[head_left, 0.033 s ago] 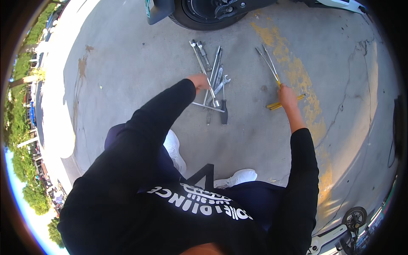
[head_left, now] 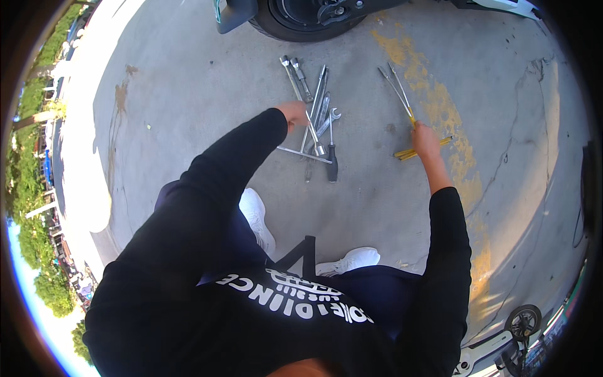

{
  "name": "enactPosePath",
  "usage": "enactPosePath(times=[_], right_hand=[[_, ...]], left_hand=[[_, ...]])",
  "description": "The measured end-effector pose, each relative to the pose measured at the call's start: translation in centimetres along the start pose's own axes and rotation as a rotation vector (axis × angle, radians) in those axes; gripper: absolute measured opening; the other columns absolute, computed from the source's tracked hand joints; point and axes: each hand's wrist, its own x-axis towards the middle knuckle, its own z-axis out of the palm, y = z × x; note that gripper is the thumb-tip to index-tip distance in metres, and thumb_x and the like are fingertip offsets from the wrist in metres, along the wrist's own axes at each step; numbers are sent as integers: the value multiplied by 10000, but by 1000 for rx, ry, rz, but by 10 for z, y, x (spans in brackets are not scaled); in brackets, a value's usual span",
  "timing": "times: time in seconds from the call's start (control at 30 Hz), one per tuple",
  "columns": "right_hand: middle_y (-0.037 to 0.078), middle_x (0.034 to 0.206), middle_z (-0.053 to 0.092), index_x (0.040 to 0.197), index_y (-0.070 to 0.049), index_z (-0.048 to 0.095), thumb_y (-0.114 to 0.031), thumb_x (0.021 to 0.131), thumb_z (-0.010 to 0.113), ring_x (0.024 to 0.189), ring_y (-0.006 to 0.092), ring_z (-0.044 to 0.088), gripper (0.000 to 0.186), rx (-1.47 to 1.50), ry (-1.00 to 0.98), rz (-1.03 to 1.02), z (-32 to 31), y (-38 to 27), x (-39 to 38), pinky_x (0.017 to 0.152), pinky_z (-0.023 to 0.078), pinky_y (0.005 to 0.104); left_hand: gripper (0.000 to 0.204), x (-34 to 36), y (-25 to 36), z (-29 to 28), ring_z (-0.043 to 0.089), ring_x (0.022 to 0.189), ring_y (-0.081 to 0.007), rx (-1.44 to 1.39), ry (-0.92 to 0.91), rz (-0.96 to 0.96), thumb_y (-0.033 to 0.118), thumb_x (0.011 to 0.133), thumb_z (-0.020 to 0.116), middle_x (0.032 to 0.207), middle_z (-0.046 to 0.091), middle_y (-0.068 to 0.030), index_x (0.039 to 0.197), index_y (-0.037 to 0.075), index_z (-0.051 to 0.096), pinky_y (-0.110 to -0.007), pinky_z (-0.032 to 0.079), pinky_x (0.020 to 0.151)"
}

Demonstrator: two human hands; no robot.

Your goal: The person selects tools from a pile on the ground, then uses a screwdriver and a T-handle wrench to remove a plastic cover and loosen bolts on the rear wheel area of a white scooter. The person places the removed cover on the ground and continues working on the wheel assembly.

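My left hand [head_left: 293,114] is closed around the middle of a long silver socket wrench [head_left: 315,139] with a socket end toward me. Beneath and beside it lie a short socket tool [head_left: 301,78], a T-handle wrench [head_left: 300,154], several overlapping chrome wrenches, an open-end wrench [head_left: 335,115] and a black-handled screwdriver [head_left: 332,168]. To the right, my right hand [head_left: 426,141] is wrapped around yellow T-handle wrenches [head_left: 407,154]. Their two silver shafts [head_left: 397,88] spread away from me, and the yellow crossbars stick out on both sides of my fist.
A vehicle's black wheel [head_left: 301,25] stands at the far edge of the grey concrete floor [head_left: 188,94]. Worn yellow paint [head_left: 440,100] runs down the right side. My white shoes [head_left: 254,217] are close below the tools. Another wheel [head_left: 523,322] shows at lower right.
My left hand has shifted very slightly away from me along the socket wrench. My right hand keeps its hold, nearly unmoved.
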Motion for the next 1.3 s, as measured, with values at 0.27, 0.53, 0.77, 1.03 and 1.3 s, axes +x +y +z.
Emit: enactPosePath(times=[0.27,0.53,0.77,1.03,1.3], right_hand=[[147,957,628,966,-38,602,-252,842,592,917,321,634,248,82,-128,-224,17,-135,-47,773,529,423],[235,989,650,1003,22,581,-333,776,631,944,392,628,424,392,-454,-64,61,-188,-70,810,501,446],[242,956,653,1069,5,575,-328,828,626,916,385,637,414,429,-514,17,-81,-126,-49,790,492,432],[177,959,670,1281,-42,529,-319,926,576,920,377,635,453,510,-6,-1,-265,-160,-32,783,487,414],[-3,697,537,1352,-107,520,-257,953,554,631,57,488,427,1016,-93,224,-231,-160,17,582,415,233]], left_hand=[[369,29,15,-50,665,539,-240,122,-100,92,238,932,510,657,662,-153,729,-45,634,-341,551,458],[413,36,43,-48,670,584,-233,-507,-73,167,353,926,577,639,610,-118,761,-24,614,-342,566,513],[536,20,71,-69,652,580,-219,-533,-292,198,478,938,526,716,628,-134,800,-36,591,-289,528,493],[317,-58,168,-87,585,569,-137,-1505,-337,629,336,999,476,804,570,-58,1084,32,506,-271,407,444],[220,-21,179,-129,535,540,-107,-1538,-107,558,253,1011,454,776,537,-57,987,37,486,-253,397,455]])
